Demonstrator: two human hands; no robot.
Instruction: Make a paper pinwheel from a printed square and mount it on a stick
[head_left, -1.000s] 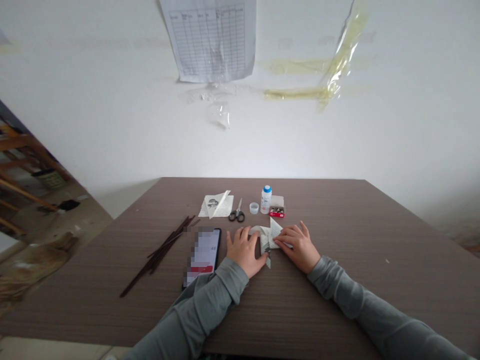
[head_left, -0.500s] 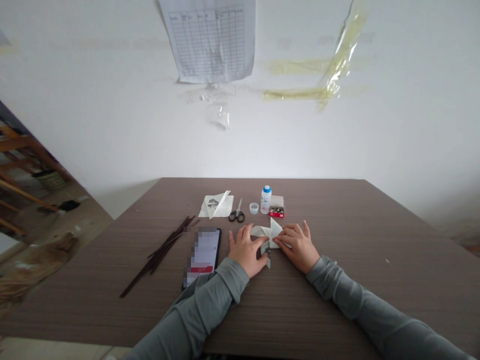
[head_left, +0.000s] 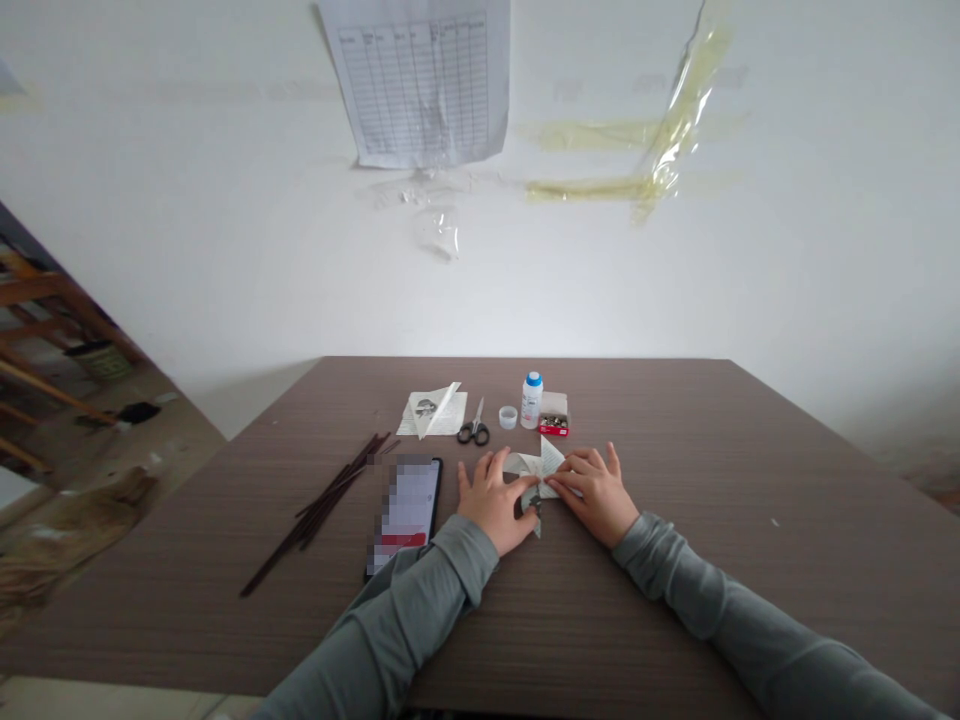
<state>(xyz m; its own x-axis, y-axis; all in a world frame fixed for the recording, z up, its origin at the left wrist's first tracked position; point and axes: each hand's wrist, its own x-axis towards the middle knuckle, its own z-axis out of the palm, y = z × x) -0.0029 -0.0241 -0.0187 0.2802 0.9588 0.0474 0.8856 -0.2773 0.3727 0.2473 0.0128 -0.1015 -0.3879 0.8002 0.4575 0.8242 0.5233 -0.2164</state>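
A paper pinwheel (head_left: 550,456) made of printed book paper lies on the table between my hands, its pointed blades curling out from the middle. My left hand (head_left: 496,505) holds its left side, thumb and forefinger bent around the lower left blade. From the right, my right hand (head_left: 596,490) pinches at the pinwheel's centre with thumb and fingertips, little finger raised. Whether a small pin is between those fingertips cannot be seen. Just beyond the pinwheel sits an opened red box (head_left: 554,427) of small metal pins.
Behind stand a white bottle with a blue cap (head_left: 532,400) and a small clear cup (head_left: 508,417). Scissors (head_left: 474,428) and folded printed papers (head_left: 442,412) lie left of these. A phone (head_left: 409,515) and thin dark sticks (head_left: 330,505) lie by my left forearm. The wall (head_left: 525,300) rises behind the table.
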